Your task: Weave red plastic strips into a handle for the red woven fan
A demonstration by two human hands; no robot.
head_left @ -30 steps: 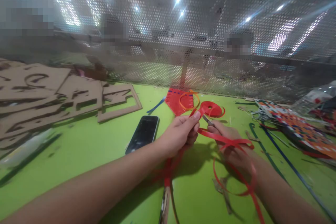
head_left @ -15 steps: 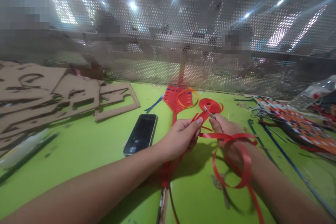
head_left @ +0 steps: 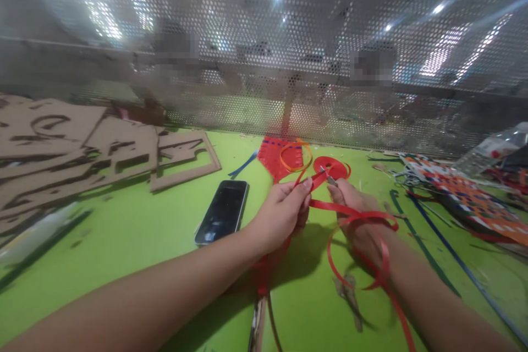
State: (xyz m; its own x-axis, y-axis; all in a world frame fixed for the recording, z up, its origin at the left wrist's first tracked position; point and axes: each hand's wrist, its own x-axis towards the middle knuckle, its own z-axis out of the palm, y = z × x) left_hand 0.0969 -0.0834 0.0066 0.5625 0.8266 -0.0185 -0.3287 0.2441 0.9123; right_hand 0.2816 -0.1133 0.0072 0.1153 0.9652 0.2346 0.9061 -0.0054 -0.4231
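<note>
My left hand is closed, pinching a red ribbon between thumb and fingers. Just to its right, my right hand is closed around small scissors, mostly hidden by the fingers. Their metal tips meet the ribbon's free end. A long loop of ribbon hangs over my right wrist. Behind the hands lies a flat red ribbon roll. Beneath my left hand runs a long-handled piece wrapped in red, its wide woven head lying farther back. An orange ring of strip rests on that head.
A phone lies left of my left hand. Cut cardboard sheets are piled at left. On the right are a colourful woven piece, loose strips and a plastic bottle. A perforated metal screen stands across the back.
My left hand has shifted slightly left with the ribbon, and the gap between the hands is a little wider. The hanging ribbon loop has swung a little left.
</note>
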